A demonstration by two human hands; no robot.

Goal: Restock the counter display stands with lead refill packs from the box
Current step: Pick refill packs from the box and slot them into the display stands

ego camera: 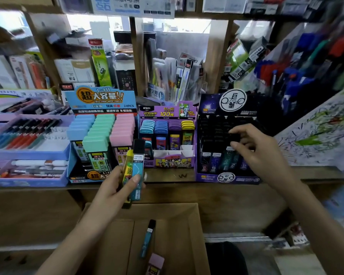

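**Teal and yellow packs in my left grip, right grip at the dark stand**

Teal first: my left grip (115,187) is clenched around two lead refill packs held upright side by side, a teal pack (138,167) with a black cap and a yellow pack (128,169) just to its left. My thumb lies across the front of the teal one. The pair sits in front of the counter (167,176) edge, above the cardboard box (196,225), between the blue stand (100,100) and the purple stand (167,113).

My right grip (256,149) reaches into the dark stand (212,108) at the right of the row, fingers curled with thumb and fingertips close together over the black caps. Everything there is black on black, so I cannot tell whether it grasps a pack or only touches one.

Down in the box lie a loose teal pack (148,239) with a black cap, pointing away from me, and nearer to me a pink-capped pack (155,263).

On the counter the three stands are side by side. The blue one holds rows of blue, green and pink caps; the purple one holds blue, purple and yellow caps. Left of them sit purple pen trays (28,153).
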